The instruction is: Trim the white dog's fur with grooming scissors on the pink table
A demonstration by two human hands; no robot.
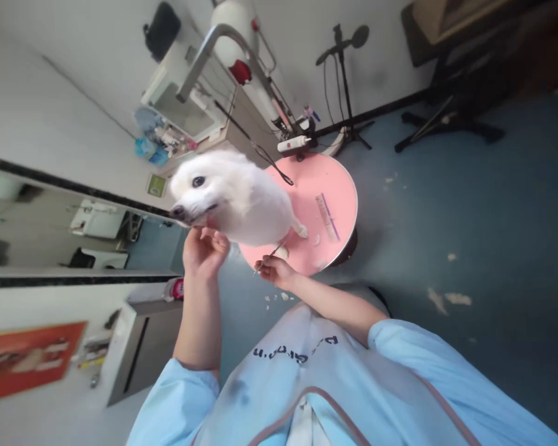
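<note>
A white dog [255, 204] sits on the round pink table [339, 179], its head turned to the left. My left hand [206, 251] is raised under its muzzle, fingers curled and closed against the chin. Low beside the dog's chest, my right hand [275, 272] grips slim metal scissors [273, 253], with the tips pointing up toward the fur. Whether the blades are apart is too small to tell. On the tabletop to the right lies a comb [328, 218] with a purple edge, near small tufts of white fur [317, 239].
A metal grooming arm [218, 31] rises behind the table, and a black loop lead [260, 152] hangs beside the dog. A white bottle [294, 144] is at the table's far edge. Fur clippings [458, 299] lie on the blue floor. A mirror [41, 229] lines the left wall.
</note>
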